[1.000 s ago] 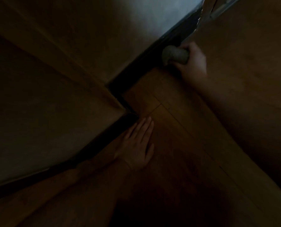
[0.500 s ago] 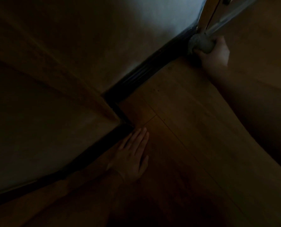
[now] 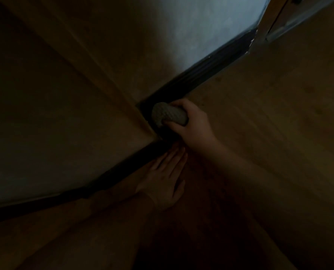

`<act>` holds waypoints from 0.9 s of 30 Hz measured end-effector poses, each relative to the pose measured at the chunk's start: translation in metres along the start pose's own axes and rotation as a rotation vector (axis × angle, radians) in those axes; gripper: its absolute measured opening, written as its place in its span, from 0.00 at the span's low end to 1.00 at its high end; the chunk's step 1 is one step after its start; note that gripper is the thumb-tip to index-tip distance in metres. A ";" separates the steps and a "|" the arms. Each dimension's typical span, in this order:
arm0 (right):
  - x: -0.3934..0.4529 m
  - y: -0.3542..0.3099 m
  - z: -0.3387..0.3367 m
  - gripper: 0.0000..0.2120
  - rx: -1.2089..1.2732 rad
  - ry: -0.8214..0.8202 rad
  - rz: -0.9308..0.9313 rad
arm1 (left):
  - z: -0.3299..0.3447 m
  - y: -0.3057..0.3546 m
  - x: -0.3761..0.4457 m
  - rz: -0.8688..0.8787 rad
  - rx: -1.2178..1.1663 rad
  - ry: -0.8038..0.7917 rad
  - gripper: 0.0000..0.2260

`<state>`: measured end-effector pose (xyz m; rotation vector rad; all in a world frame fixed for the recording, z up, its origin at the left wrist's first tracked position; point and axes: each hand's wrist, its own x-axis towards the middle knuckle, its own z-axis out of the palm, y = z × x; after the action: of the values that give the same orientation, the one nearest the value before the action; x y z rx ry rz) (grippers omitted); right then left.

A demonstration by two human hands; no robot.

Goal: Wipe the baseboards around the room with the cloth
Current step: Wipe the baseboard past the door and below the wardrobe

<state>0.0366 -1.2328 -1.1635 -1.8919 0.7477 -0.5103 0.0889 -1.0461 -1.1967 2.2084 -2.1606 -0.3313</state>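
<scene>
Grey waffle-weave cloth (image 3: 169, 115), balled in the grasping right hand (image 3: 194, 124), has swept back from the far door frame (image 3: 263, 26) along the dark baseboard (image 3: 211, 69) into the corner, that run apparently covered; left hand (image 3: 164, 180) flat, released, on the floor (image 3: 269, 133).

The cloth (image 3: 169, 115) is showing a knobbly, waffle-like weave, matt and grey. Just beside it, the dark baseboard (image 3: 211, 67) is catching a faint gloss along its moulded ridges. Below the baseboard, the floor (image 3: 269, 117) is looking like smooth wood-grain planks with a dull sheen.
</scene>
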 end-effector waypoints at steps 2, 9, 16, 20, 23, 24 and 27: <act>0.004 -0.004 0.004 0.19 0.005 0.014 0.009 | 0.002 0.000 -0.002 0.003 -0.018 -0.003 0.29; 0.022 -0.004 -0.015 0.18 -0.054 0.035 -0.031 | 0.003 -0.002 -0.001 -0.014 -0.033 -0.052 0.30; 0.048 0.015 -0.087 0.21 -0.245 0.083 0.029 | 0.007 -0.003 -0.004 -0.009 -0.038 -0.050 0.30; 0.070 0.024 -0.138 0.21 -0.391 0.123 0.064 | 0.010 -0.004 -0.003 0.011 -0.036 0.000 0.30; 0.084 0.032 -0.175 0.22 -0.410 0.241 0.164 | 0.009 -0.003 -0.003 0.010 -0.018 0.002 0.30; 0.088 0.035 -0.184 0.23 -0.404 0.288 0.207 | 0.008 -0.003 -0.003 0.009 -0.011 -0.001 0.30; 0.095 0.042 -0.193 0.25 -0.325 0.382 0.308 | 0.006 -0.002 -0.002 0.016 -0.011 0.009 0.30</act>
<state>-0.0299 -1.4370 -1.1198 -1.9433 1.4204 -0.5865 0.0893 -1.0435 -1.2026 2.1812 -2.1656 -0.3319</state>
